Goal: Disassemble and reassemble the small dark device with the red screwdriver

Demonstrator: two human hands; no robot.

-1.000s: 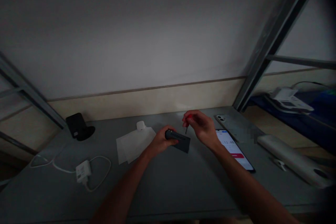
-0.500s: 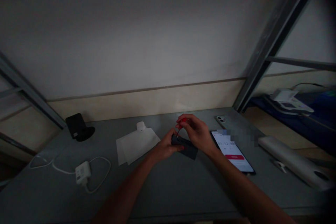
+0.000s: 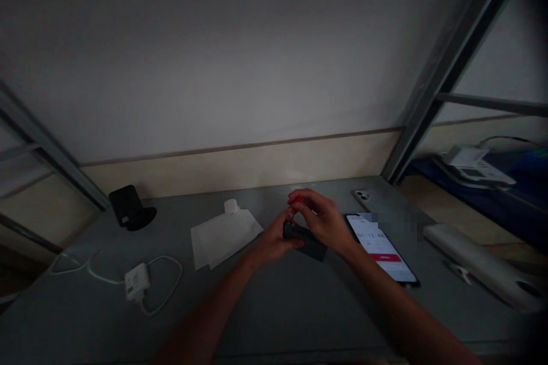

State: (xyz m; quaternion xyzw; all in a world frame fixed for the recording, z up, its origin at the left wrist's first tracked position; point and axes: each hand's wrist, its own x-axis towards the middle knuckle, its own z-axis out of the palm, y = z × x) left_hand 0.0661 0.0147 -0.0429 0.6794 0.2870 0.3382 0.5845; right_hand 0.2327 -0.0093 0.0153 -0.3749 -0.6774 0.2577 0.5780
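Note:
My left hand grips the left end of a small dark rectangular device with a row of vents, held just above the grey table. My right hand is closed in a pinch on a small red-handled screwdriver, its tip pointing down onto the device's top left end. The two hands touch each other over the device.
A lit phone lies right of my hands, a second phone face down behind it. White paper sheets and a small white cap lie left. A white charger with cable, a black stand and a long white object are also on the table.
My right hand with the screwdriver moved left and down onto the device. My left hand shifted the device slightly right and nearer the phone.

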